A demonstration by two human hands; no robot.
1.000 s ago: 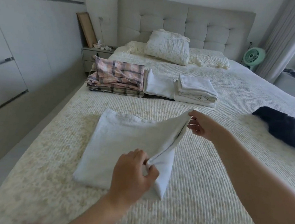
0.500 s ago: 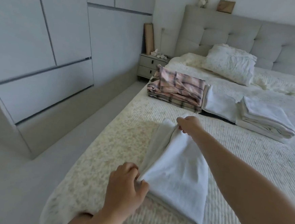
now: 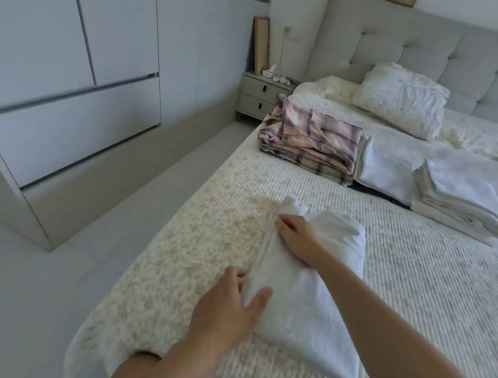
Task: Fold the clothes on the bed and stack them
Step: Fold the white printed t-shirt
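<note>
A white garment [image 3: 319, 307], folded in half, lies flat on the cream bedspread [image 3: 412, 291] near the bed's left edge. My right hand [image 3: 296, 237] rests flat on its far left part, fingers straight. My left hand [image 3: 232, 307] touches the near left edge, thumb lying on the cloth and fingers at the edge. Farther up the bed stand a stack of folded plaid clothes [image 3: 311, 140], a folded white piece [image 3: 386, 172] and a stack of folded white clothes [image 3: 461, 202].
Two pillows [image 3: 398, 99] lie at the grey headboard [image 3: 416, 53]. A nightstand [image 3: 260, 100] stands left of the bed, with a frame leaning behind it. White wardrobe fronts [image 3: 72, 70] line the left wall, across a narrow strip of floor.
The lifted half of the white garment has been laid over to the left and now lies flat. Both hands have let go of its corners and rest on it. The view has turned left.
</note>
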